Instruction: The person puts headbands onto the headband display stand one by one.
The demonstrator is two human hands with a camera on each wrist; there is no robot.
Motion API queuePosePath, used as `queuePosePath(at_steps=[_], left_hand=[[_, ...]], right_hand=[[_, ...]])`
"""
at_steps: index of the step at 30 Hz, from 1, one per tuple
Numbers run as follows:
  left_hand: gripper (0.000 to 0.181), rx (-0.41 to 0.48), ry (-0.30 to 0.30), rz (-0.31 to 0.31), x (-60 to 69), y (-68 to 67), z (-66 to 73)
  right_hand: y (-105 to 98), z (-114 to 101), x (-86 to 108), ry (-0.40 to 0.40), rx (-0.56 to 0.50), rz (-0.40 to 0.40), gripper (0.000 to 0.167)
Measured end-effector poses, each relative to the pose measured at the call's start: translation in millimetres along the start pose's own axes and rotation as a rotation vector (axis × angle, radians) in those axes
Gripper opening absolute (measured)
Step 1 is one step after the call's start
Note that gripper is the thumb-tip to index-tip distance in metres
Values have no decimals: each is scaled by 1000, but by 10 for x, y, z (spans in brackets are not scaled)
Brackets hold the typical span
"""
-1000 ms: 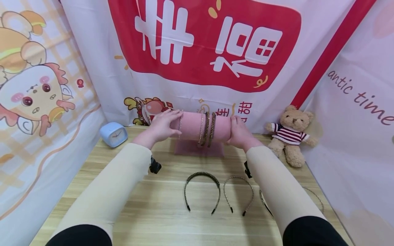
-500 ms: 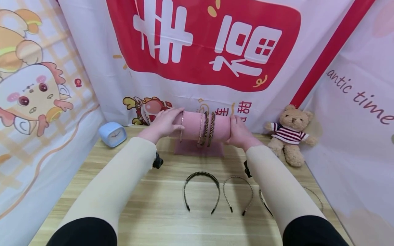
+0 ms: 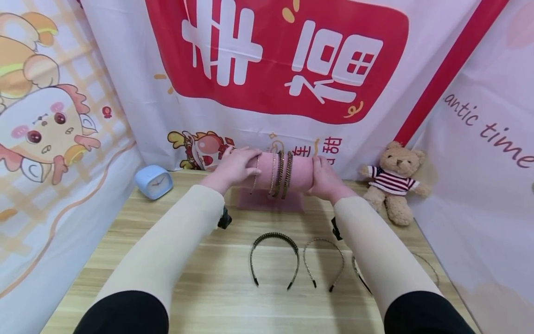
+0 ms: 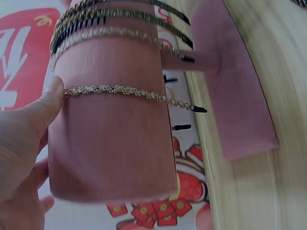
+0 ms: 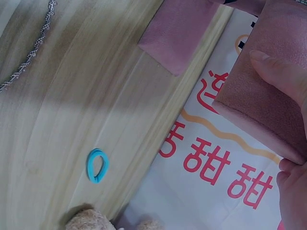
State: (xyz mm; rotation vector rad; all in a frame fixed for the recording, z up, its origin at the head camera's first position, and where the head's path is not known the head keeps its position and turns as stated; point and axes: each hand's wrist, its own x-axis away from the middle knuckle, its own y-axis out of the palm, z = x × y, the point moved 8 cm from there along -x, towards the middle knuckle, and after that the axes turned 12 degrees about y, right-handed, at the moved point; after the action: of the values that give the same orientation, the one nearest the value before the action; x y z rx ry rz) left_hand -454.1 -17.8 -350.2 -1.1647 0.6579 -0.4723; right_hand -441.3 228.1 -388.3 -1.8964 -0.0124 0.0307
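Observation:
A pink velvet headband stand, a horizontal roll (image 3: pixel 301 174) on a flat base (image 3: pixel 269 202), stands at the back of the table. My left hand (image 3: pixel 237 164) is at the roll's left end, holding a thin beaded headband (image 4: pixel 124 90) that lies over the roll; in the left wrist view my thumb presses its upper part. The other left fingers are partly hidden behind the roll. Three more headbands (image 4: pixel 115 32) sit farther along, darker ones beyond a pale one. At the roll's right end, my right hand (image 3: pixel 327 178) grips the stand, thumb on its surface.
On the table lie a dark coiled headband (image 3: pixel 274 235), a thin one (image 3: pixel 323 240) and more headband parts (image 3: pixel 356 271) by the right sleeve. A blue clock (image 3: pixel 153 182) stands left, a teddy bear (image 3: pixel 396 174) right. A turquoise hair tie (image 5: pixel 97 165) lies near the bear.
My left hand has moved right along the roll, and the thin headband has slid with it towards the other three. My right hand keeps its grip on the stand's right end.

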Motion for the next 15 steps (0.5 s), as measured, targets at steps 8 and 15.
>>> queuePosePath(at_steps=[8,15], left_hand=[[68,-14,30,1,-130,87,179],[69,-7,33,6,-161,91,228]], right_hand=[[-14,-10,33,-6,-15,5,122],[-10,-16,25,-23,-1,7,121]])
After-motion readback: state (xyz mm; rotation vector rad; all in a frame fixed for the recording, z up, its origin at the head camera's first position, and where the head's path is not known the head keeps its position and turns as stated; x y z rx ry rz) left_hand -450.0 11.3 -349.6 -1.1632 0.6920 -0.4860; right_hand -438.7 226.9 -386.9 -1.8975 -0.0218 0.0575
